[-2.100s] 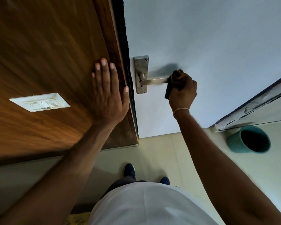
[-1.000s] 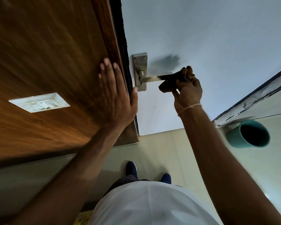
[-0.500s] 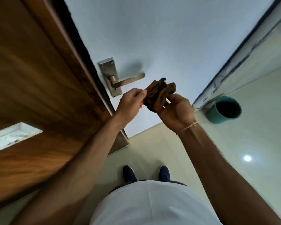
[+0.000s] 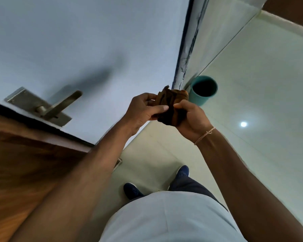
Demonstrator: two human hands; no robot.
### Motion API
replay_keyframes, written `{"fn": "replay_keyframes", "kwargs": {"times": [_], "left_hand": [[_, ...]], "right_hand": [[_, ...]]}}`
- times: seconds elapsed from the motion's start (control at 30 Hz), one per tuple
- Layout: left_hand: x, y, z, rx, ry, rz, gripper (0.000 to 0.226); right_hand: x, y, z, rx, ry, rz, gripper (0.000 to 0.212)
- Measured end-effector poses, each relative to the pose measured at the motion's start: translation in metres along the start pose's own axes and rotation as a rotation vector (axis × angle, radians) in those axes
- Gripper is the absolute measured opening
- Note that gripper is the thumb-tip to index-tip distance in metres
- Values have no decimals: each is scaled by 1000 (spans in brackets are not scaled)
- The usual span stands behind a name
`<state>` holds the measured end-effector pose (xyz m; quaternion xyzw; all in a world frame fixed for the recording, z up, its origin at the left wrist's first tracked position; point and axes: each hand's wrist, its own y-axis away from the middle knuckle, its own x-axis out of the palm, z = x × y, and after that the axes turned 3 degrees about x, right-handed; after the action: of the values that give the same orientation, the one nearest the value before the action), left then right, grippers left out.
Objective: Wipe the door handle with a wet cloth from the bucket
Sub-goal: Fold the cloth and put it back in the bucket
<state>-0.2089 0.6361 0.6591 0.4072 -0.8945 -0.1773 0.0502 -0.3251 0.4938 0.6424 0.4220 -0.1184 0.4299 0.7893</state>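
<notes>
A bunched brown cloth is held between both hands in front of me. My left hand pinches its left side and my right hand grips its right side. The metal lever door handle on its plate sits at the left on the pale blue door, well apart from the cloth. A teal bucket stands on the floor just beyond my hands, by the door's far edge; its inside is dark.
A brown wooden panel fills the lower left beside the door edge. Pale glossy floor tiles stretch to the right. My two dark blue shoes show below, under my white shirt.
My right hand took the cloth off the handle. My left hand left the wooden panel and joined it on the cloth. The view swung right, toward the bucket.
</notes>
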Motion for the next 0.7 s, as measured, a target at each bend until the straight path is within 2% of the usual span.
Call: {"fn": "replay_keyframes", "kwargs": {"times": [0.17,0.23,0.33,0.37,0.43,0.6,0.7], "left_hand": [[82,-49,-8,-117,60,73,31],[116,-72,-11,-142,75,103,31],[160,-100,-17,-156,106,113,30],[173,-111,-19,-160,115,115,28],[199,-132,-24,-172,124,127,26],[249,-185,-35,-189,136,146,33],[274,-220,-43,-221,193,171,32]], "right_hand": [[-85,-7,61,22,-25,41,47],[-118,-9,89,-16,26,8,44],[-148,-14,121,-152,338,-284,21],[-157,-16,130,-206,478,-410,22],[-171,-20,144,-296,732,-599,37],[-200,-44,175,-476,1021,-788,21],[-212,-67,200,-512,1049,-791,11]]}}
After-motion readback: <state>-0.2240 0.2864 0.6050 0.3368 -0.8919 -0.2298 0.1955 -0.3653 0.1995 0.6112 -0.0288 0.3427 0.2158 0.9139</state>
